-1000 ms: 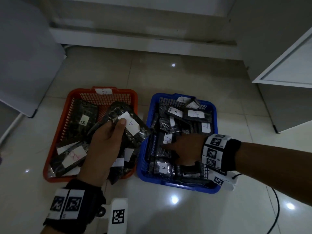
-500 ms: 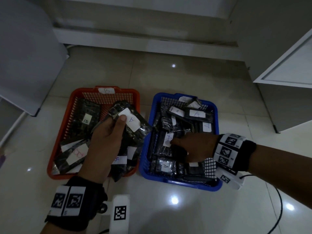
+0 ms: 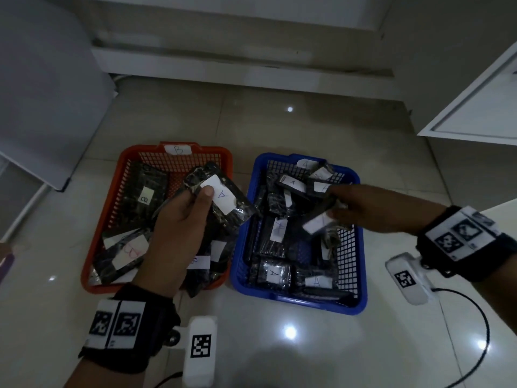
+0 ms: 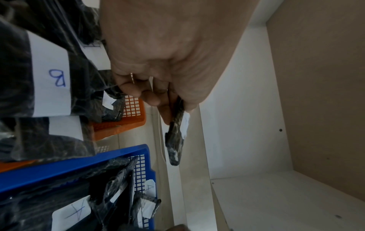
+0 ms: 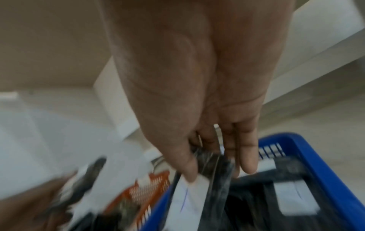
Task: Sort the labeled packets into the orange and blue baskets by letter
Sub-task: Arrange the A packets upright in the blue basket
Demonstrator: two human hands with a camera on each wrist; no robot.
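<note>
1. Head view: a packet [image 3: 221, 197] labelled A is gripped by the left hand [image 3: 179, 228] above the orange basket [image 3: 123, 175], marked B, label up, presumably to be read. Another packet [image 3: 319, 219] is pinched by the right hand [image 3: 363, 208] over the blue basket [image 3: 355, 275], where A packets lie.
2. Left wrist view: the packet [image 4: 175, 137] is seen edge-on, clamped between thumb and fingers [image 4: 150, 96].
3. Right wrist view: though blurred, fingers [image 5: 247, 156] are curled round a packet [image 5: 197, 195].

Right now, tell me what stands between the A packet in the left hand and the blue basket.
Nothing solid blocks the A packet from the blue basket. Only the right hand, lifting another packet, occupies the basket's far-right part.
</note>
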